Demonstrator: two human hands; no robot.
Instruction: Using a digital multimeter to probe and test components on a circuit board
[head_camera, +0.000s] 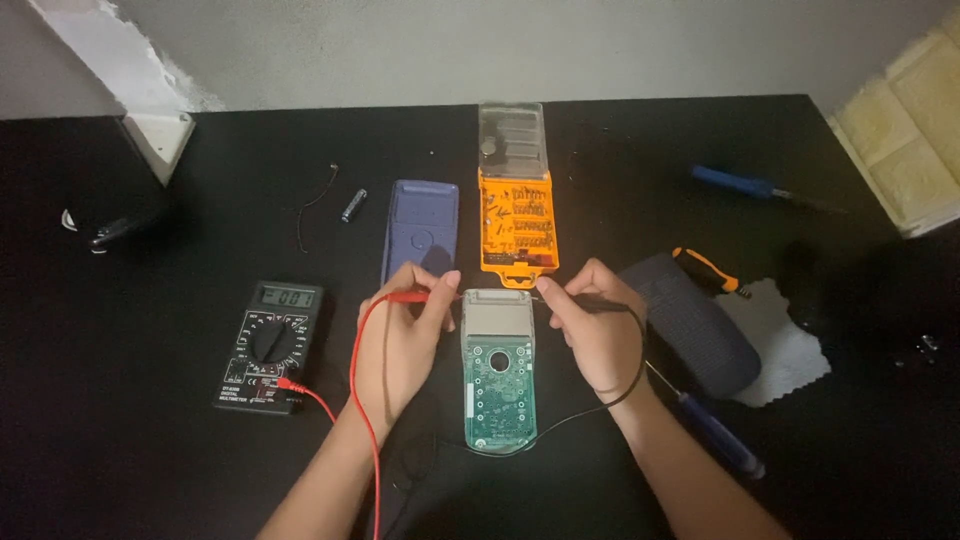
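Opened calculator, circuit board up, near the table's front edge, long axis front-to-back, between both hands: left hand pinching red probe, right hand pinching black probe, tips meeting its far end.

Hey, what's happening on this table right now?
A person is probing an opened device's green circuit board. The left hand holds the red probe, the right hand the black probe, both at the board's top end. A black multimeter lies to the left.
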